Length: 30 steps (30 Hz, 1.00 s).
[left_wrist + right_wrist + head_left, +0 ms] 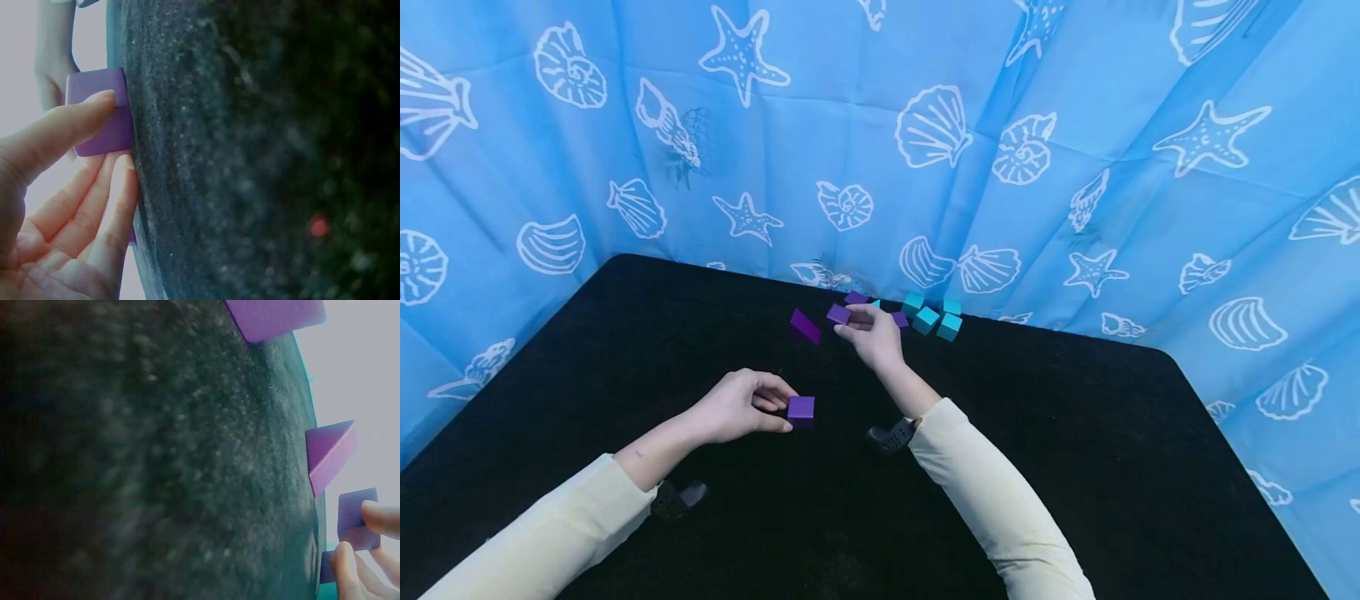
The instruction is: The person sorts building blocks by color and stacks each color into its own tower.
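Note:
My left hand (730, 406) pinches a purple cube (801, 408) at the middle of the black table; in the left wrist view its thumb lies across that cube (97, 134). Farther back, my right hand (877, 340) holds another purple cube (838, 314) between thumb and fingers. The right wrist view shows this second cube (353, 509) raised off the cloth, fingertips on it. Just left of the right hand sits a purple triangular block (806, 327), its slanted face showing. Partly behind the right hand are two more purple blocks, one at its left (855, 297) and one at its right (899, 319).
Several teal cubes (926, 320) cluster at the table's back edge, right of the right hand. A bit of another teal block (876, 303) peeks out behind that hand. The black table (1037, 467) meets a blue curtain (850, 108) with white shell prints.

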Tool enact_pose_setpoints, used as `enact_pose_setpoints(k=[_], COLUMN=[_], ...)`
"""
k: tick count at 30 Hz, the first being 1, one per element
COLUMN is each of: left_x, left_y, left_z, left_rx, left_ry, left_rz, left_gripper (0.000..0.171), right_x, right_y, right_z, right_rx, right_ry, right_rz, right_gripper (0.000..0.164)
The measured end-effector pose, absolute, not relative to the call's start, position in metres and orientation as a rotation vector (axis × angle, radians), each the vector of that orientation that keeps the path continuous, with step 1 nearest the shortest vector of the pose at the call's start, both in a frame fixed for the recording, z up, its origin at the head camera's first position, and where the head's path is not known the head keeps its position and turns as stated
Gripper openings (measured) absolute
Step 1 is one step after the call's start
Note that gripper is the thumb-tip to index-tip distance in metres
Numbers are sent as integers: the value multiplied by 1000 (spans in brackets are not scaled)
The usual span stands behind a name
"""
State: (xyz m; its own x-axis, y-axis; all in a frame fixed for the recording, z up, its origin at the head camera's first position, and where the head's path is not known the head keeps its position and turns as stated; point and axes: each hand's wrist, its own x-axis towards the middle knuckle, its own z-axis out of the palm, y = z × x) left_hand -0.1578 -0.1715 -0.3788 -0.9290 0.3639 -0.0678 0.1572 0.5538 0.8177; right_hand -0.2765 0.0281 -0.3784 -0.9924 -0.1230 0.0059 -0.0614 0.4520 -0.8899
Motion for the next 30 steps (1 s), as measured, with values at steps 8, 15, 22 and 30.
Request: enact_pose_setpoints(k=[8, 15, 22, 30], left_x=[-157, -158, -157, -158], left_y=[-173, -172, -171, -171], left_z=[-378, -378, -378, -378], left_rx=[444, 465, 461, 465], left_ry=[2543, 2539, 2547, 2556], left_rz=[1325, 1338, 1332, 1329], left_gripper=[34, 32, 32, 31], right_x=[-257, -237, -220, -207], right_y=[37, 44, 50, 55], right_z=[-372, -372, -375, -376], right_rx=[-288, -426, -495, -536], right_ry=[2597, 2575, 2517, 2467], right_rz=[-1535, -1510, -1486, -1436], right_gripper=[35, 34, 33, 33])
